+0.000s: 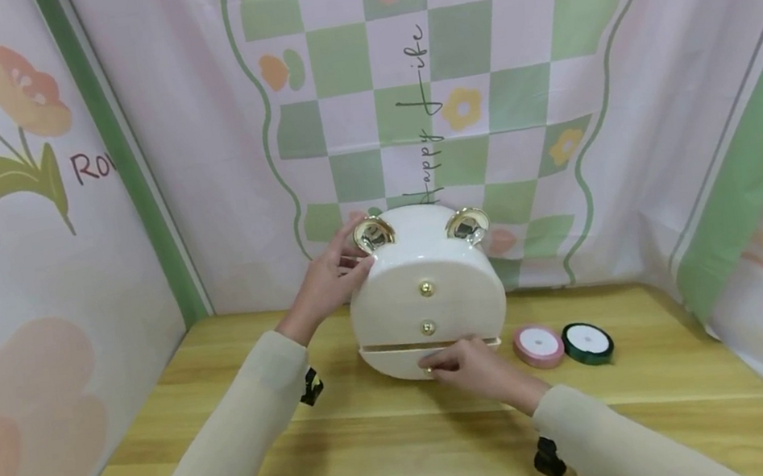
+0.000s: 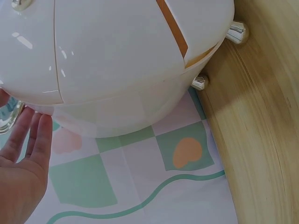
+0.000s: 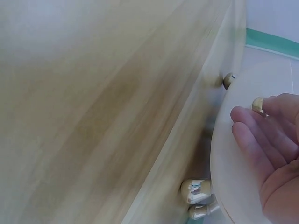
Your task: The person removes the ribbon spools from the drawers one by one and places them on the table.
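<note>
A glossy white drawer box point(image 1: 392, 310) with gold-rimmed ears point(image 1: 467, 224) stands upright on the wooden table. Three drawers, each with a round gold knob point(image 1: 426, 289), face me. The bottom drawer point(image 1: 388, 362) is pulled out a little, leaving a gap along its top edge. My left hand point(image 1: 332, 281) rests against the upper left side, beside the left ear, its fingers fairly straight in the left wrist view. On the lowest drawer, my right hand point(image 1: 477, 371) pinches the small gold knob point(image 3: 258, 105) between thumb and fingers.
Right of the box lie two ribbon rolls, one pink point(image 1: 539, 346) and one dark green point(image 1: 588, 342), side by side. A patterned curtain point(image 1: 401, 64) hangs close behind the box. Short gold feet point(image 2: 237, 32) hold the box above the tabletop point(image 1: 398, 463).
</note>
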A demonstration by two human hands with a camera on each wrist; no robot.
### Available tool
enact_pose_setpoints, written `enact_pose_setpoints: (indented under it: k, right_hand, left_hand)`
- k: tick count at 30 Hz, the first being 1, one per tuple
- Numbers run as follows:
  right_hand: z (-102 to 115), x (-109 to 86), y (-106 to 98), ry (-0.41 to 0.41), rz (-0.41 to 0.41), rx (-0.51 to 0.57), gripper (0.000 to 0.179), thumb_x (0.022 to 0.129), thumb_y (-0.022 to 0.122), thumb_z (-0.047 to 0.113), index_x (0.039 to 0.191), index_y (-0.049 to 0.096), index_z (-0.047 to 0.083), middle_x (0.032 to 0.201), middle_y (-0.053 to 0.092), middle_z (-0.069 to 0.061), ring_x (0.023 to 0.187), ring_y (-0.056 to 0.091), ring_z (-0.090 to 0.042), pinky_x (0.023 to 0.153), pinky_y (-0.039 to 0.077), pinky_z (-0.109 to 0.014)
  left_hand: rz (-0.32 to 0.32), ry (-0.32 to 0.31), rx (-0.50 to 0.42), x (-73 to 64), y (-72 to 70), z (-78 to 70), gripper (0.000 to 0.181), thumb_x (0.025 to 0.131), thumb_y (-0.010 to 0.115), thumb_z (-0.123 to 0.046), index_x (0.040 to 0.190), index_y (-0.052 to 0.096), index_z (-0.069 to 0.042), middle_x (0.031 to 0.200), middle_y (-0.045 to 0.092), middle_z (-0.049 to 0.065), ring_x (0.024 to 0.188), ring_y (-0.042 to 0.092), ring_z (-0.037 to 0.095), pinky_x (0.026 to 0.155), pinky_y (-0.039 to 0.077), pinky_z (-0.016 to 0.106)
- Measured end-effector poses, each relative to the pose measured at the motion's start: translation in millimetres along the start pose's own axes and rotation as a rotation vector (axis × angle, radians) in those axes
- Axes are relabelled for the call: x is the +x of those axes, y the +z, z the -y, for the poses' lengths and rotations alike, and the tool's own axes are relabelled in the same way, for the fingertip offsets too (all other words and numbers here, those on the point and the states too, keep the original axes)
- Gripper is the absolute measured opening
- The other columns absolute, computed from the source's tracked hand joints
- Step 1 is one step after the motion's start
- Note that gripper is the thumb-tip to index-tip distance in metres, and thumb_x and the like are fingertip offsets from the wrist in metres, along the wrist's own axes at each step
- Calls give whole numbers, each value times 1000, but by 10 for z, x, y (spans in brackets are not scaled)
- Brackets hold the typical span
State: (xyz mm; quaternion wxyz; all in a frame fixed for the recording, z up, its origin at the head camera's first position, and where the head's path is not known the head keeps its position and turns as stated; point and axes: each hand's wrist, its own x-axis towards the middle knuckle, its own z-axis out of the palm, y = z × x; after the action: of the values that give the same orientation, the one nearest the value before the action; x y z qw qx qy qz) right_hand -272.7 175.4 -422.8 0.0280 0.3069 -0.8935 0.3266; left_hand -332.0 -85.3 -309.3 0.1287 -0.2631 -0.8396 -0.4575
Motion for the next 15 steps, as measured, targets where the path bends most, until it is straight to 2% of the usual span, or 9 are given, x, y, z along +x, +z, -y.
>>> enact_pose_setpoints:
  k: [7,12,15]
  right_hand:
    - [67,-100,18,-2,17,29,19,95,70,10,112,78,11,111,74,-5,98,70,-15,77,56,-23]
    - [143,-198,28,-16,47,101,21,95,69,8,114,77,6,112,73,-5,100,68,-13,78,56,-22]
    - [184,-250,38,-31,45,106,21,94,69,5,114,76,4,111,73,-6,99,67,-11,77,56,-22]
  left_hand:
    - [-6,8,6,2,-2,13,70,101,62,-29,155,23,-53,115,65,4,100,65,23,84,57,39]
    - [-9,14,8,5,3,15,69,101,62,-29,156,24,-49,114,65,4,100,65,22,84,57,39]
    - [-12,16,11,6,6,15,69,101,62,-28,156,25,-48,114,66,4,99,65,22,84,57,38]
